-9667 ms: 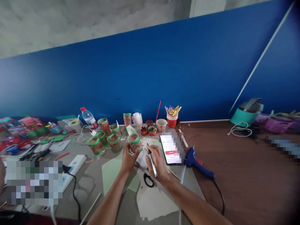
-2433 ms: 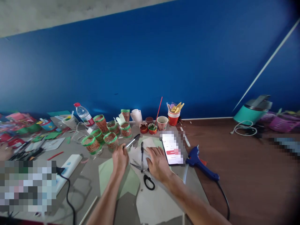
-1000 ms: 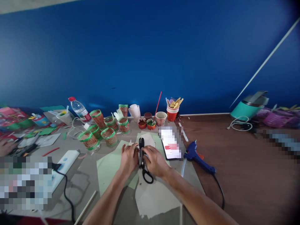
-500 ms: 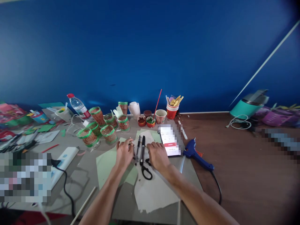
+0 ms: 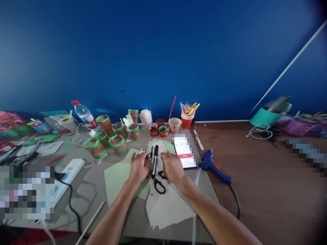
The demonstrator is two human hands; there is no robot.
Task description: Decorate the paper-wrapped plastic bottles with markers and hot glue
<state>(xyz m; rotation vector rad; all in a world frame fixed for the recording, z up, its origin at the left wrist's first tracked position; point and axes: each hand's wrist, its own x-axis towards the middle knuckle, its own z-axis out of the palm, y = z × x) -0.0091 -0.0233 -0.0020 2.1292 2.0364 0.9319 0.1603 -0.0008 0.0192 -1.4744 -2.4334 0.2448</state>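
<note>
My left hand (image 5: 140, 166) rests on the table, fingers loosely bent and apart, its fingertips against a thin pen (image 5: 151, 152). Beside that pen lies a black-and-silver marker (image 5: 154, 162), roughly parallel to it. My right hand (image 5: 173, 165) is on the marker's other side, palm down with fingers bent and nothing visibly gripped. Under and beside this hand, scissors with black handles (image 5: 159, 187) lie partly hidden. Beneath are a pale cut paper sheet (image 5: 167, 211) and light green paper (image 5: 114, 177). A lit phone (image 5: 184, 153) lies right of my right hand.
A blue glue gun (image 5: 214, 168) lies to the right, its cord trailing forward. Several brown-and-green painted cups (image 5: 118, 144), paint pots (image 5: 154, 130) and a red cup of plastic cutlery (image 5: 187, 120) stand behind. A power strip (image 5: 73, 172) and wooden stick (image 5: 90, 221) are left.
My left hand has moved slightly right, and its fingers now reach the thin pen. My right hand has barely moved. The view has shifted a little.
</note>
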